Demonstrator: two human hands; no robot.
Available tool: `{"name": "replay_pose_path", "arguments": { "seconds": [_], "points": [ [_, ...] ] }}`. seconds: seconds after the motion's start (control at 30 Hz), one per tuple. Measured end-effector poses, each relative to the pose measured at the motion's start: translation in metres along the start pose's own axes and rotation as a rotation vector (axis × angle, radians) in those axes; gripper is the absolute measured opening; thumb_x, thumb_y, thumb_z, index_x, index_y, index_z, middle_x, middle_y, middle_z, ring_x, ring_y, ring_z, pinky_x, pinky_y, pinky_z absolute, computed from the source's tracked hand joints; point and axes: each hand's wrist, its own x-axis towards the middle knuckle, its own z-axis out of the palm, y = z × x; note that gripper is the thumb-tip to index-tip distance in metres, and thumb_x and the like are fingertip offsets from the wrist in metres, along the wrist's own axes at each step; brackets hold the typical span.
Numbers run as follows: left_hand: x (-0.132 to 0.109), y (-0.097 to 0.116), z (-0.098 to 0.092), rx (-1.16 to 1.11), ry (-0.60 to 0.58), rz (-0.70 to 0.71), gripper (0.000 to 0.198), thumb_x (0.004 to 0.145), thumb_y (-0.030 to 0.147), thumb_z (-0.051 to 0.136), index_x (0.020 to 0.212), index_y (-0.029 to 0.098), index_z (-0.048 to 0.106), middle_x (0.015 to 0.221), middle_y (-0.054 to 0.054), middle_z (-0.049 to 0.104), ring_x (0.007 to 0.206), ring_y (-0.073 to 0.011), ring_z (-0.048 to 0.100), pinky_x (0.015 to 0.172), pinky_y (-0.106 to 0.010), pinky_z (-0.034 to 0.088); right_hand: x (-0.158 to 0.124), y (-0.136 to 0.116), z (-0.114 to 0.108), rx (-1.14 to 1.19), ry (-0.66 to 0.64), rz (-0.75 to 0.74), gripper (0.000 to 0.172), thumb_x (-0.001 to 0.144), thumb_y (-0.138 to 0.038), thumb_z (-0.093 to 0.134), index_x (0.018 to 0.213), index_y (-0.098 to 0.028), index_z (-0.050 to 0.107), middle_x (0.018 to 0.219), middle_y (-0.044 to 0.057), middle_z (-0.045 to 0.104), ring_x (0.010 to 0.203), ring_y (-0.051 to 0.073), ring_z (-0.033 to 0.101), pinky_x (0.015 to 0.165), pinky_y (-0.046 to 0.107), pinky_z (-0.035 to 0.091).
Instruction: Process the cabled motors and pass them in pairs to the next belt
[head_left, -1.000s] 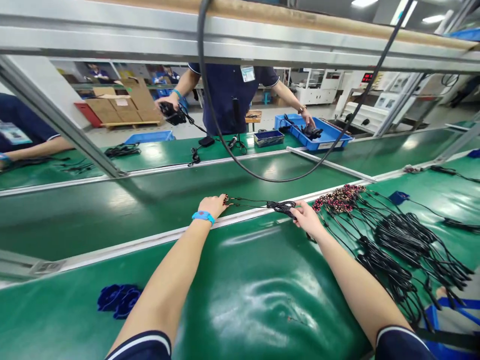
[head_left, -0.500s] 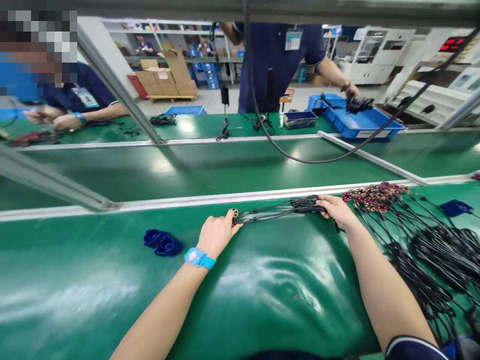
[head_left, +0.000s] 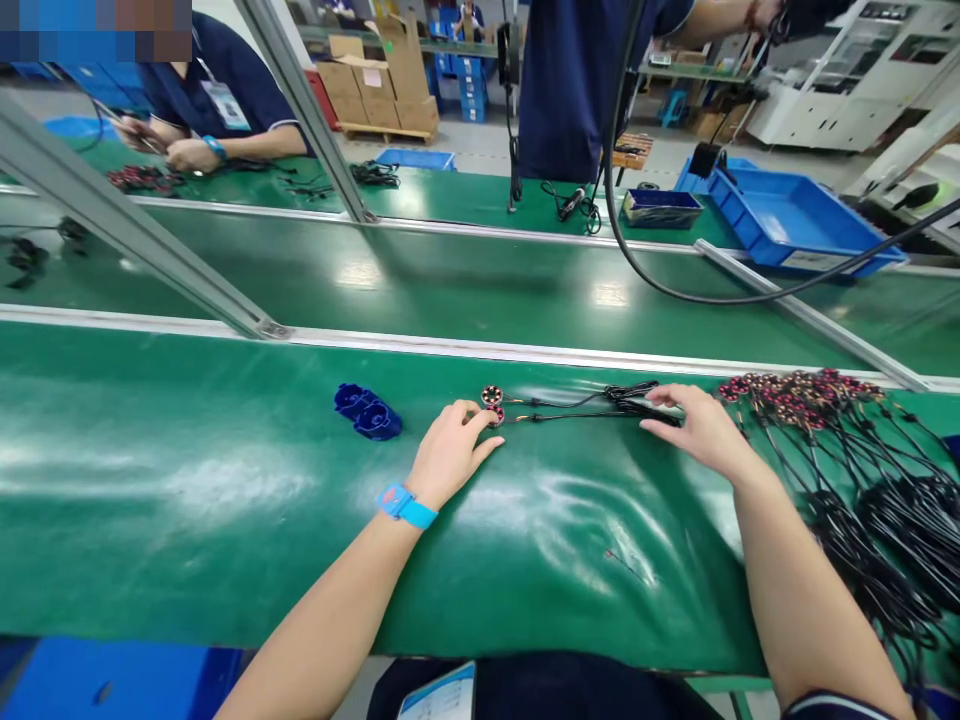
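Two small round red-and-copper parts [head_left: 492, 395], each on a black cable, lie on the green bench near its rail. My left hand [head_left: 450, 450] rests by them, a fingertip touching the nearer one and the thumb held apart. To the right, the black cables run into a folded bundle [head_left: 628, 393] lying on the bench. Beside that bundle is my right hand [head_left: 697, 425], thumb and fingers apart with nothing gripped. A dark blue moulded piece with round hollows [head_left: 367, 412] sits left of my left hand.
Many similar red-and-copper parts [head_left: 806, 395] are heaped at the right, their black cables [head_left: 911, 530] coiled nearer me. A metal rail [head_left: 480, 350] bounds the bench's far side. A hanging black cable [head_left: 697, 297] loops ahead. Two co-workers stand beyond, near a blue tray [head_left: 817, 215].
My right hand has let go of the cable bundle, which now lies on the bench. My left hand has loosened from the round parts. The view has tilted down.
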Motion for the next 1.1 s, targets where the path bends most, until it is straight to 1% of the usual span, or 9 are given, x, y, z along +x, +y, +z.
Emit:
{"name": "replay_pose_path", "arguments": {
  "seconds": [0.1,0.2,0.33,0.43,0.6,0.7,0.8,0.9,1.1],
  "points": [
    [0.001,-0.005,0.006,-0.032,0.077,0.065,0.019,0.095,0.033,0.063,0.110,0.022,0.067,0.119,-0.010,0.061,0.103,-0.0244,0.060,0.088,-0.038,0.050,-0.005,-0.010,0.007,-0.131,-0.081,-0.082,0.033,0.088,-0.042,0.063,0.115,-0.022,0.065,0.111,0.010,0.069,0.101,0.028,0.063,0.089,0.045,0.050],
    [0.006,-0.008,0.008,-0.011,0.110,0.139,0.015,0.096,0.028,0.061,0.107,0.022,0.068,0.116,-0.008,0.067,0.108,-0.0251,0.060,0.087,-0.040,0.047,-0.006,-0.014,0.013,-0.165,-0.050,-0.109,0.031,0.091,-0.039,0.062,0.116,-0.021,0.064,0.114,0.009,0.069,0.104,0.028,0.062,0.090,0.044,0.048],
    [0.009,-0.010,0.010,0.007,0.129,0.212,0.015,0.098,0.021,0.056,0.104,0.023,0.070,0.102,-0.005,0.072,0.100,-0.0222,0.062,0.084,-0.038,0.045,0.002,-0.028,0.020,-0.097,0.019,-0.131,0.023,0.093,-0.038,0.062,0.108,-0.021,0.066,0.109,0.008,0.071,0.100,0.026,0.063,0.090,0.043,0.046],
    [0.008,-0.011,0.011,-0.008,0.136,0.227,0.018,0.099,0.021,0.054,0.103,0.024,0.071,0.099,-0.004,0.072,0.097,-0.0215,0.061,0.079,-0.036,0.043,0.018,-0.055,0.030,-0.003,-0.009,-0.159,0.020,0.094,-0.036,0.060,0.103,-0.020,0.068,0.104,0.007,0.072,0.097,0.025,0.063,0.090,0.042,0.045],
    [0.005,-0.009,0.008,-0.028,0.078,0.215,0.020,0.100,0.023,0.052,0.102,0.026,0.071,0.099,-0.004,0.070,0.095,-0.0218,0.058,0.076,-0.036,0.041,0.058,-0.113,0.060,0.093,-0.197,-0.221,0.020,0.096,-0.035,0.058,0.103,-0.023,0.073,0.106,0.007,0.069,0.098,0.023,0.057,0.090,0.041,0.042],
    [0.004,-0.009,0.004,-0.082,0.062,0.171,0.015,0.098,0.029,0.058,0.108,0.023,0.068,0.104,-0.006,0.068,0.098,-0.0226,0.058,0.080,-0.036,0.044,0.077,-0.132,0.075,0.105,-0.202,-0.214,0.022,0.097,-0.033,0.056,0.105,-0.023,0.074,0.107,0.009,0.065,0.101,0.024,0.053,0.089,0.040,0.040],
    [0.007,-0.012,0.000,-0.174,0.133,0.087,0.022,0.096,0.036,0.061,0.109,0.019,0.064,0.110,-0.008,0.065,0.103,-0.0232,0.058,0.088,-0.038,0.047,0.090,-0.135,0.083,0.075,-0.192,-0.185,0.023,0.097,-0.032,0.056,0.108,-0.022,0.074,0.110,0.010,0.063,0.104,0.025,0.051,0.089,0.040,0.039],
    [0.015,-0.020,0.000,-0.157,0.210,0.030,0.020,0.100,0.031,0.053,0.110,0.019,0.066,0.116,-0.010,0.063,0.108,-0.0238,0.057,0.092,-0.040,0.047,0.099,-0.131,0.085,0.055,-0.273,-0.175,0.026,0.099,-0.033,0.053,0.110,-0.022,0.073,0.111,0.009,0.063,0.105,0.025,0.051,0.091,0.041,0.037],
    [0.031,-0.036,0.006,-0.034,0.075,0.084,0.022,0.101,0.030,0.051,0.112,0.025,0.070,0.122,-0.008,0.066,0.108,-0.0260,0.057,0.085,-0.041,0.047,0.108,-0.135,0.097,0.067,-0.391,-0.073,0.030,0.101,-0.039,0.048,0.103,-0.023,0.074,0.110,0.007,0.063,0.102,0.024,0.049,0.087,0.040,0.033]
  ]
}}
